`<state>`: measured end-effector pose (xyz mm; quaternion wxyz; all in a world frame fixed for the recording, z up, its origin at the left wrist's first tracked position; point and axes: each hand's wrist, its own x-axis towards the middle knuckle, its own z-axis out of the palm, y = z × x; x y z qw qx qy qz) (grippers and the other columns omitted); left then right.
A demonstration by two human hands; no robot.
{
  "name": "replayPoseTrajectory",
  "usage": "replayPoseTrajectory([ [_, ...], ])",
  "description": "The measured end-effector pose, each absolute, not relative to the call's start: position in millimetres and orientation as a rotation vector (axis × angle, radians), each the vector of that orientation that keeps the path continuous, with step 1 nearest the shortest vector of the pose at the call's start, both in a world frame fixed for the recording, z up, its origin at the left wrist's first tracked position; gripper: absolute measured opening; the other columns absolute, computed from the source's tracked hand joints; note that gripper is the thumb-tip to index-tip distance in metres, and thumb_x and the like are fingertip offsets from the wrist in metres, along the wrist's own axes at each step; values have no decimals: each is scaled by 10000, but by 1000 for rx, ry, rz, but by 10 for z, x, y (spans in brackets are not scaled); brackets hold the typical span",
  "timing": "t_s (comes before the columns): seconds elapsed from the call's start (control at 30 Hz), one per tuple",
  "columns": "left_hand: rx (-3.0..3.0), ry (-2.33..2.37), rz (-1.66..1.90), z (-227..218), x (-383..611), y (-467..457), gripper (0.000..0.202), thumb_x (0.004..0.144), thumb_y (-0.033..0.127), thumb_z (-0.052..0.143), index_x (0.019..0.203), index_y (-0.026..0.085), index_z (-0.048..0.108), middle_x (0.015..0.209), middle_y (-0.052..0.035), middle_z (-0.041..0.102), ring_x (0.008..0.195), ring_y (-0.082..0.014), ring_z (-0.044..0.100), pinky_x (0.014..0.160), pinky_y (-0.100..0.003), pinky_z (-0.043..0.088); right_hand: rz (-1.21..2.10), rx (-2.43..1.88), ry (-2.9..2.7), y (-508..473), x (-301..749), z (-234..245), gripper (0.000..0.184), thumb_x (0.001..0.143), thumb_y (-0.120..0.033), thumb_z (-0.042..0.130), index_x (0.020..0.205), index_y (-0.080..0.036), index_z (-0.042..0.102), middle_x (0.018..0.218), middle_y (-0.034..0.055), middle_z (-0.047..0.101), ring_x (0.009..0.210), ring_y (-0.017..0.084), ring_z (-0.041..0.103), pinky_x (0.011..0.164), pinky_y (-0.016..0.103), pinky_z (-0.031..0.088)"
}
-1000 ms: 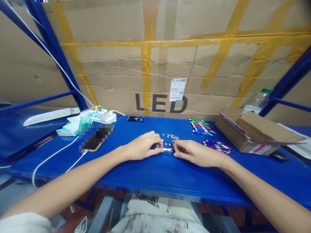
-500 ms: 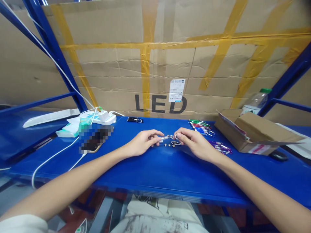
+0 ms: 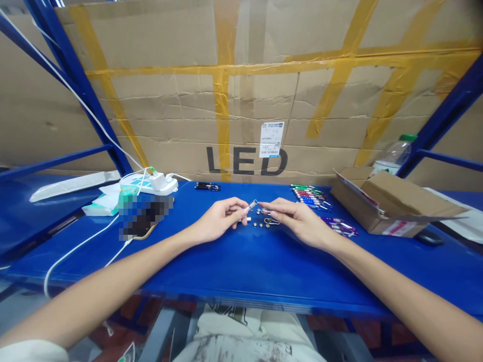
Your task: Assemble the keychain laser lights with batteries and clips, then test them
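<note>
My left hand (image 3: 221, 219) is closed around a slim silver flashlight tube (image 3: 252, 205), its end tilted up toward the right. Close by, my right hand (image 3: 302, 221) pinches a small silver metal piece (image 3: 266, 211) between thumb and fingers; its exact shape is partly hidden. A silver carabiner clip (image 3: 271, 221) shows just below those fingertips. Several small round button cells (image 3: 261, 225) lie on the blue table (image 3: 234, 271) between my hands. Beneath my left fingers is a short whitish cylinder (image 3: 246, 219), partly covered.
Rows of green, red and blue flashlights with clips (image 3: 310, 196) lie behind my right hand, with purple ones (image 3: 341, 227) beside it. Black ones (image 3: 207, 186) lie at the back. An open carton (image 3: 392, 206) stands right; a phone (image 3: 145, 221) and power strip (image 3: 158, 185) are left.
The tube in my left hand and the silver piece in my right hand were close together end to end; now they are apart. The tube's end has tipped upward.
</note>
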<state>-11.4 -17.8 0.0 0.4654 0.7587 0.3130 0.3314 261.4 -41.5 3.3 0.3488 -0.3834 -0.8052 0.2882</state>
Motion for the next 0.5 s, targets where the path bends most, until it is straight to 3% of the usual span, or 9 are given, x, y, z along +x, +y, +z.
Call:
replayPoseTrajectory([
  [0.27,1977,785,839,-72,-133,-174,375,1045,513,626,1227,185,613,962,-70,774,840,-182,691,689,-283,509,849,-983,-2070,-442,2576,37,303,1026,-418,633,1232,-234,757,1251,90,778,1162,271,716,1070,455,534],
  [0.5,2165,812,815,-25,-137,-240,302,1057,458,611,1213,200,639,972,-53,793,876,-189,725,755,-294,509,1035,-943,-1938,-433,2562,-54,357,999,-478,689,1222,-199,675,1178,115,807,1080,256,764,1000,433,584],
])
